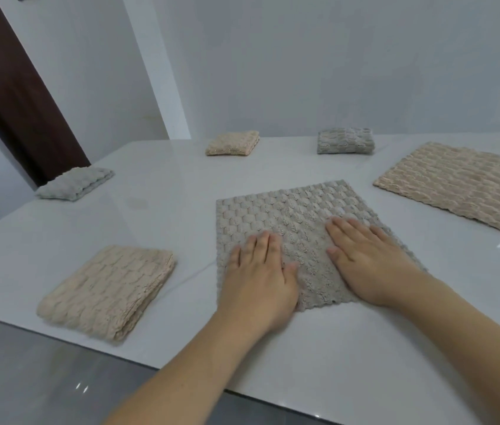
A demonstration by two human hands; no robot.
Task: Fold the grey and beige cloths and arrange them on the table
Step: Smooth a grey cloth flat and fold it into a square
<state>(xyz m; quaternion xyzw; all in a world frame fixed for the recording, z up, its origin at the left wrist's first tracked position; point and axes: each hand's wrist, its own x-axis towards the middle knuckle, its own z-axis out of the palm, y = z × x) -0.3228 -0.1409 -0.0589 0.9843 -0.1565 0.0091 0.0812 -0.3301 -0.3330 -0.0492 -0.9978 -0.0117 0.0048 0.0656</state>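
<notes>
**Both palms flat on the grey cloth**

The left hand (258, 271) and right hand (368, 259) lie open, fingers stretched, pressing on the near part of a grey cloth (288, 210) spread mid-table (334, 348), gripping nothing. A folded beige cloth (107, 289) sits to its left; an unfolded beige cloth (463, 185) lies right. Three folded cloths rest farther back.

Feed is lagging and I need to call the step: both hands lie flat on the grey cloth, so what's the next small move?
Probably pinch its near edge and fold it away: the grey cloth lies flat, unfolded, under the left hand and right hand.
</notes>
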